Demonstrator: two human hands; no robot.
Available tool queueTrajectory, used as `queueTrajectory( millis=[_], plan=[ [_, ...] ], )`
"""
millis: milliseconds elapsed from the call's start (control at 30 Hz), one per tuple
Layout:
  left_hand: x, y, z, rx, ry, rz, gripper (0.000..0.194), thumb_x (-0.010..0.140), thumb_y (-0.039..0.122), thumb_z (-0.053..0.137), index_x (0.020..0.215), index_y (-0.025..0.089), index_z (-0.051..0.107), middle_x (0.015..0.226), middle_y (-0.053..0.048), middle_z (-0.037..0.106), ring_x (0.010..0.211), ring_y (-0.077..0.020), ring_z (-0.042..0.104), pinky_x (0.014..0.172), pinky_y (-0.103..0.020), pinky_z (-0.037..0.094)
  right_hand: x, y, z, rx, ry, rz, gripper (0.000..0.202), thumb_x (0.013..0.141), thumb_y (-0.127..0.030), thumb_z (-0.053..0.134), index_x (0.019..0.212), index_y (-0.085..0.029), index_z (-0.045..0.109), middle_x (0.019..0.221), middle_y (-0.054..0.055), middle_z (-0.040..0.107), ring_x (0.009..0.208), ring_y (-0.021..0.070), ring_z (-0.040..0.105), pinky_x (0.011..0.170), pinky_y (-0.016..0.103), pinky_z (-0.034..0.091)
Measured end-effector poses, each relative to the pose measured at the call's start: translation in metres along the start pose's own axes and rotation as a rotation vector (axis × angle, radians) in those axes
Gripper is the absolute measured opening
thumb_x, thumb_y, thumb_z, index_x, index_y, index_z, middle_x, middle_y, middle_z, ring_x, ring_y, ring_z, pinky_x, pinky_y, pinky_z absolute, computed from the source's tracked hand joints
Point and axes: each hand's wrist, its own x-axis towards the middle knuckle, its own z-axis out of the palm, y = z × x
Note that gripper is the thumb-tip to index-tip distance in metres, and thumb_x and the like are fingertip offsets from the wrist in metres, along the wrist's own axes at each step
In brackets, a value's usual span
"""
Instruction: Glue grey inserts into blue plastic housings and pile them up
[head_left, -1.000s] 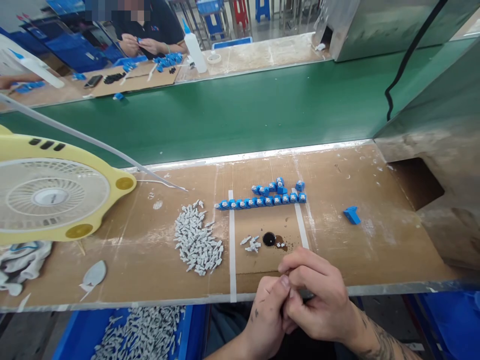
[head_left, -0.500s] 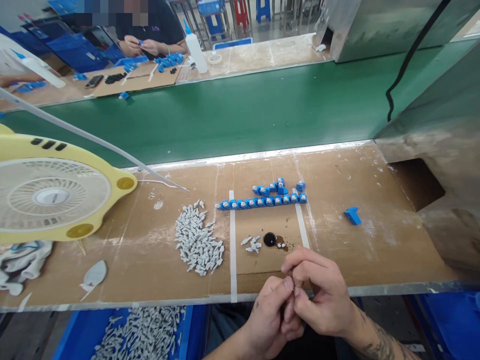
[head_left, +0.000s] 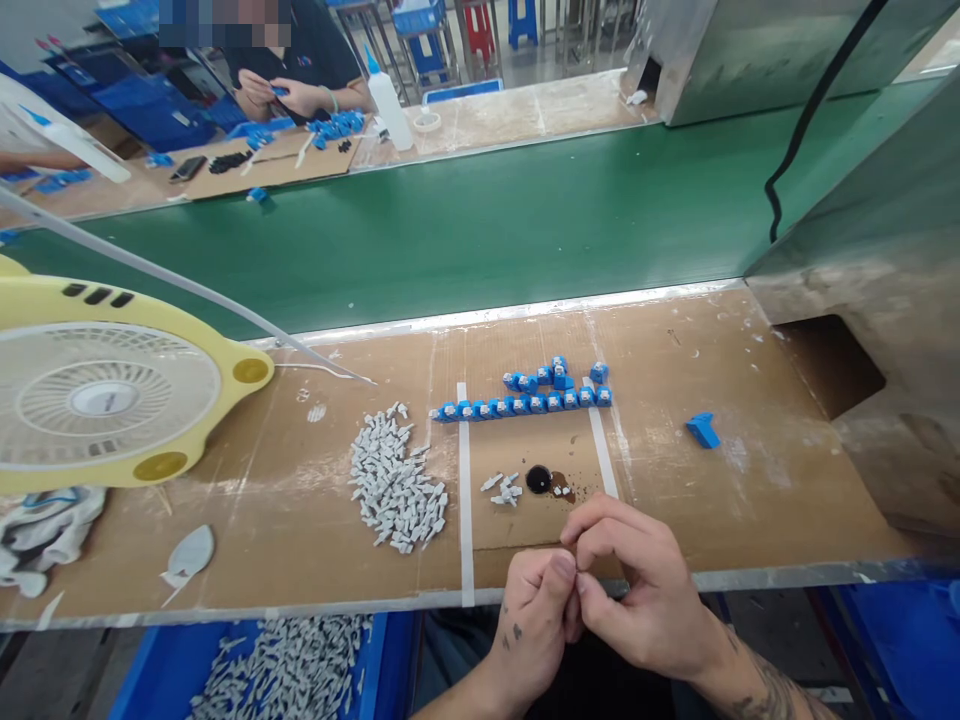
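Between yellow fan (head_left: 105, 400) and metal housing (head_left: 885, 250), left hand (head_left: 529, 625) and right hand (head_left: 641, 595) curl together, grasp unclear.

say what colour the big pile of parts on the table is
Light grey; the pile of parts shows best in the head view.

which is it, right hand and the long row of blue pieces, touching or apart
Apart. The head view shows brown cardboard between the right hand and the long row of blue pieces; the hand is beside the left hand.
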Motion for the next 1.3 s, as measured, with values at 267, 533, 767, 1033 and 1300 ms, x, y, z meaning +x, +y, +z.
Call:
queueTrajectory(
  millis=[267,533,767,1033,1300],
  plan=[
    [0.003,0.009,0.003,0.133,-0.015,0.03,0.076,0.087,0.079,0.056,0.046,0.02,0.033,0.042,0.006,0.027,0.042,-0.0063,0.023,0.041,-0.023,0.019,0.001,-0.001,0.002,-0.001,0.013,0.012,0.018,0.072,-0.005,0.053,0.067,-0.022,0.05,0.076,0.002,0.066,0.062,0.0135,0.061,0.057,0.024,0.051],
    [0.002,-0.014,0.003,-0.294,-0.167,-0.124,0.074,0.086,0.07,0.068,0.045,0.019,0.033,0.036,0.009,0.024,0.033,-0.0025,0.021,0.037,-0.019,0.021,-0.002,0.003,0.003,0.107,0.009,0.083,0.018,0.069,-0.007,0.051,0.063,-0.023,0.044,0.072,0.001,0.065,0.06,0.0141,0.059,0.055,0.024,0.048],
    [0.002,-0.012,0.0,-0.406,-0.192,-0.155,0.071,0.089,0.064,0.069,0.049,0.019,0.031,0.036,0.01,0.025,0.031,-0.0022,0.019,0.036,-0.018,0.02,-0.003,0.006,0.001,0.14,-0.002,0.1,0.016,0.071,-0.007,0.053,0.066,-0.022,0.05,0.074,0.002,0.067,0.062,0.0149,0.062,0.057,0.025,0.052],
    [0.002,-0.013,-0.002,-0.177,-0.065,-0.076,0.076,0.085,0.076,0.064,0.046,0.02,0.032,0.038,0.008,0.025,0.035,-0.004,0.022,0.039,-0.021,0.021,-0.002,0.004,0.0,0.105,-0.024,0.083,0.017,0.073,-0.005,0.054,0.07,-0.022,0.053,0.074,0.001,0.068,0.064,0.0137,0.063,0.061,0.024,0.053],
    [0.005,0.001,-0.003,0.163,0.007,0.052,0.078,0.085,0.082,0.055,0.042,0.019,0.036,0.039,0.004,0.028,0.04,-0.0081,0.026,0.042,-0.026,0.02,-0.002,0.0,0.001,0.075,-0.037,0.114,0.018,0.072,-0.006,0.053,0.069,-0.022,0.048,0.075,0.001,0.066,0.065,0.0136,0.062,0.061,0.024,0.05]
  ],
)
